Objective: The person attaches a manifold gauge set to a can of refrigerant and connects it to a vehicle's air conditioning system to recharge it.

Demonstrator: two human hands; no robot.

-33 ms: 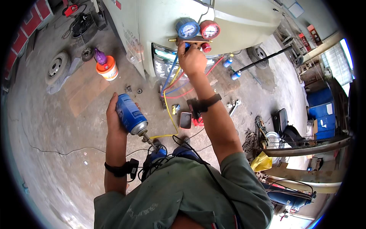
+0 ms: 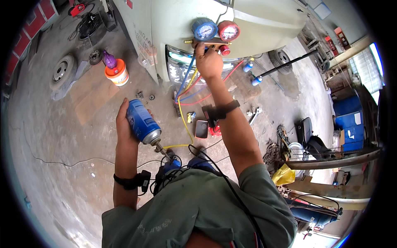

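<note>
My left hand (image 2: 125, 124) is wrapped round a blue refrigerant can (image 2: 141, 121), tilted with its silver neck end down and toward me. A metal can tap (image 2: 160, 148) is fitted on that end, next to the yellow hose (image 2: 185, 120). Ahead, my right hand (image 2: 210, 65) is closed at the manifold gauge set (image 2: 213, 41), thumb and fingers at its left-hand knob, which they mostly cover. The set has a blue gauge (image 2: 204, 29), a red gauge (image 2: 228, 31) and a red knob (image 2: 224, 50). It hangs against the front of a pale vehicle (image 2: 256, 29).
Blue and red hoses (image 2: 201, 101) hang below the gauges, before the headlight (image 2: 175, 68). An orange-and-white bucket (image 2: 118, 73) with a purple bottle (image 2: 109, 60) stands left. Blue cans (image 2: 256, 81), a wrench (image 2: 256, 116) and a black tray (image 2: 201, 129) lie on the floor.
The gauge set sits very slightly further right in the picture, and the can slightly higher. Both hands keep their holds.
</note>
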